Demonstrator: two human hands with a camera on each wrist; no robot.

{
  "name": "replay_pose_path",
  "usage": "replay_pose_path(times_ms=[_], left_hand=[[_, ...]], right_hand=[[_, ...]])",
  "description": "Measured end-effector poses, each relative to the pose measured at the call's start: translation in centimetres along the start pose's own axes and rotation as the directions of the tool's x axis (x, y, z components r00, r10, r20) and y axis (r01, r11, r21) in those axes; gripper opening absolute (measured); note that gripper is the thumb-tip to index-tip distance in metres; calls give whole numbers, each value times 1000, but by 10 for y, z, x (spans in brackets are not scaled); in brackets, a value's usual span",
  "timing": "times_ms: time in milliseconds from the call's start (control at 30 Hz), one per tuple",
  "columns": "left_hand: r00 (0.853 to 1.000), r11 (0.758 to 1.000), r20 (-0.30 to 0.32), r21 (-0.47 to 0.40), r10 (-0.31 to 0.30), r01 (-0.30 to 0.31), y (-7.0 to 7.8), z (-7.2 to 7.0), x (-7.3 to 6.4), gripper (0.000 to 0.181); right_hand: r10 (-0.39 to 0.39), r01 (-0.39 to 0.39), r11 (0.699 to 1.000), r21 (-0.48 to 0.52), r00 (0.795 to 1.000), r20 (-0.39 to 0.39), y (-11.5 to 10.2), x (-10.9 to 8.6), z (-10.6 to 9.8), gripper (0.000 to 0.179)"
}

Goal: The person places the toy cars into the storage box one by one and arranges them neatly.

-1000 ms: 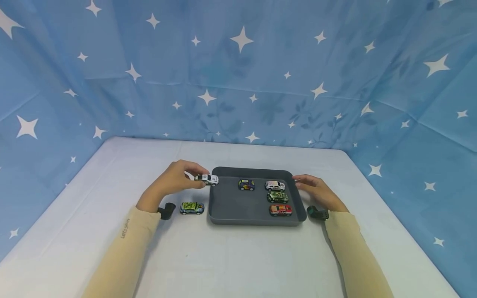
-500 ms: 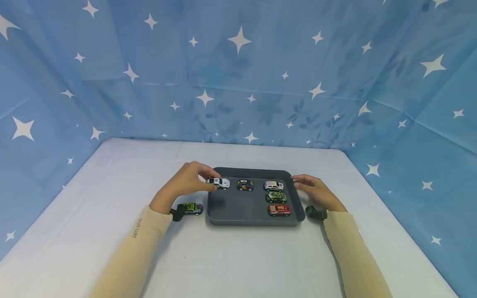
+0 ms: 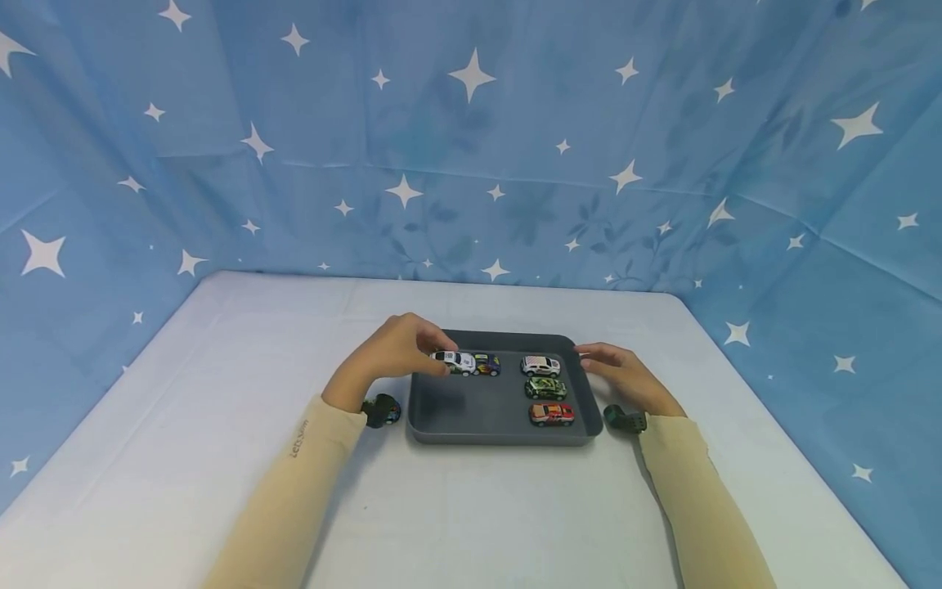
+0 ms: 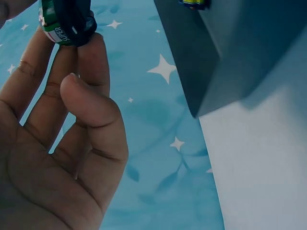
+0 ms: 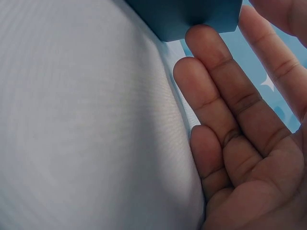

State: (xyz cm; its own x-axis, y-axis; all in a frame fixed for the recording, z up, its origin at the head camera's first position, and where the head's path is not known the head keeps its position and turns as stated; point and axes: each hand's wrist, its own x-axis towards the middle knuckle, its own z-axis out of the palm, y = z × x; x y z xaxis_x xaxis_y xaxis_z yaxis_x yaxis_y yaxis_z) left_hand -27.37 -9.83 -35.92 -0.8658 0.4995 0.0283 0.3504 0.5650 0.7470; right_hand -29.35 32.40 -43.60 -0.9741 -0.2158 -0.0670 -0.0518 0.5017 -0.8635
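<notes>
My left hand point(image 3: 393, 348) pinches a white toy car point(image 3: 459, 361) between thumb and fingers, over the upper left part of a grey tray point(image 3: 471, 413). In the left wrist view the held toy car point(image 4: 67, 21) shows a green side with lettering. Its nose overlaps a purple-and-yellow toy car point(image 3: 487, 365) in the tray; whether they touch, I cannot tell. At the tray's right wall, my right hand point(image 3: 624, 378) rests its fingertips on the outside, as the right wrist view shows with the tray point(image 5: 192, 19) at the fingers.
On the tray's right side stand a white patterned toy car point(image 3: 540, 366), a green one point(image 3: 545, 388) and a red one point(image 3: 552, 415), in a column. Left of the tray, another toy car point(image 3: 396, 411) is mostly hidden by the left wrist camera point(image 3: 379, 411). White cloth point(image 3: 471, 515) covers the table.
My left hand has carried the white toy car rightward from the tray's left rim to beside the purple one. My right hand stays at the tray's right wall.
</notes>
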Motion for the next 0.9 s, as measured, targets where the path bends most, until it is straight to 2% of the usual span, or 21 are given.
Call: replay_pose_path(times_ms=[333,600,900], left_hand=[[1000,998,9,-51,-24,24,11,9,13,33],[999,998,7,-53,-38,39,13,18,21,33],[1000,999,-9,-41,-23,23,11,31,35,34]], right_hand=[[-14,14,1000,5,1000,1,2,0,-1,53],[-18,18,1000,7,1000,5,4,3,-2,53],[-23,23,1000,16,1000,2,6,2,-3,52]])
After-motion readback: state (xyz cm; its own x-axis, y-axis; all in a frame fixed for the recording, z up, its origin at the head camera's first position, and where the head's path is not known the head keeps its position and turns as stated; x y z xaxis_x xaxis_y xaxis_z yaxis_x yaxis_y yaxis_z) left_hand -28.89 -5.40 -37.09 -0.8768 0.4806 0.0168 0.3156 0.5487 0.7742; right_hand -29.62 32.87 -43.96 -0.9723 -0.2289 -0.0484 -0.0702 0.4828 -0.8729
